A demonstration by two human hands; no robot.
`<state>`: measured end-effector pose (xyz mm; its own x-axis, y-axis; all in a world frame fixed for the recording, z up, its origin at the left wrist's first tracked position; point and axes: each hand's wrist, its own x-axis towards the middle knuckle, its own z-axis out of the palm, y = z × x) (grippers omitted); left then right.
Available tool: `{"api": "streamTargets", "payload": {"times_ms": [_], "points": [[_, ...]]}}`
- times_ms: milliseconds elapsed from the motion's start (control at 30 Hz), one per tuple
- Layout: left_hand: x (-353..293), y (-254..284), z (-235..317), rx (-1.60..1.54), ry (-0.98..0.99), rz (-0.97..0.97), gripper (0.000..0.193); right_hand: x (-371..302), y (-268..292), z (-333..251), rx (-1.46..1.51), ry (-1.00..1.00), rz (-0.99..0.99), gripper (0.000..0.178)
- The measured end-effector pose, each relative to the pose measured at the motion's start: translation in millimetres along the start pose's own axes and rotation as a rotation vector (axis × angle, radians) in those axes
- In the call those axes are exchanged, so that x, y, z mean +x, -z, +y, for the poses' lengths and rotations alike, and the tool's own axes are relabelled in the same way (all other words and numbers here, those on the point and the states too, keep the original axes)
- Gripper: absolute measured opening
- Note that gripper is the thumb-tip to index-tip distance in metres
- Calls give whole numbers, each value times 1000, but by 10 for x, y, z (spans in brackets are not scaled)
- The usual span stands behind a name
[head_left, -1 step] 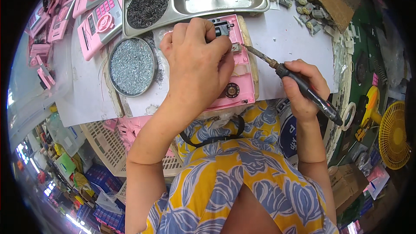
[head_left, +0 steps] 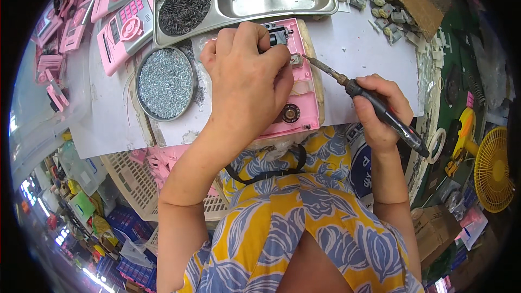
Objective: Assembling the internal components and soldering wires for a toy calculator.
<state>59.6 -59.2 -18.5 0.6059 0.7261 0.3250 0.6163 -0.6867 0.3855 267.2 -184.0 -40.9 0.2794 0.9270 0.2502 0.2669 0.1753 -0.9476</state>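
Observation:
A pink plastic housing (head_left: 306,92) lies open in front of me with small parts in it. Over its left half rests my left hand (head_left: 244,68), fingers curled down and pinched; whatever they grip is hidden beneath the hand. A black part (head_left: 279,34) sits at the housing's far end, a small silvery motor-like part (head_left: 296,60) is next to my fingertips, and a round dark part (head_left: 290,113) lies nearer me. My right hand (head_left: 382,109) is closed around the black handle of a soldering iron (head_left: 380,109). Its thin tip points left, close to the housing's right edge.
A steel tray (head_left: 331,5) with dark springs stands at the back. Left of the housing is a round dish (head_left: 194,84) of small screws. Pink-and-grey toy cases (head_left: 126,32) are piled far left, small motors (head_left: 388,16) far right. A yellow fan (head_left: 494,168) stands right.

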Motion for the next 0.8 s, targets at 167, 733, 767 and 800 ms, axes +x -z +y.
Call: {"api": "streamTargets", "payload": {"times_ms": [167,733,767,800], "points": [[26,28,25,41,-2,-23,12,12,-10,39,-11,34,-9,28],[105,65,71,95,15,-95,11,36,-48,99,-54,97,-30,27],[108,68,75,97,17,-101,11,37,-44,101,-60,111,-32,27],[109,72,78,100,20,-106,11,38,-37,106,-64,126,-35,27]]}}
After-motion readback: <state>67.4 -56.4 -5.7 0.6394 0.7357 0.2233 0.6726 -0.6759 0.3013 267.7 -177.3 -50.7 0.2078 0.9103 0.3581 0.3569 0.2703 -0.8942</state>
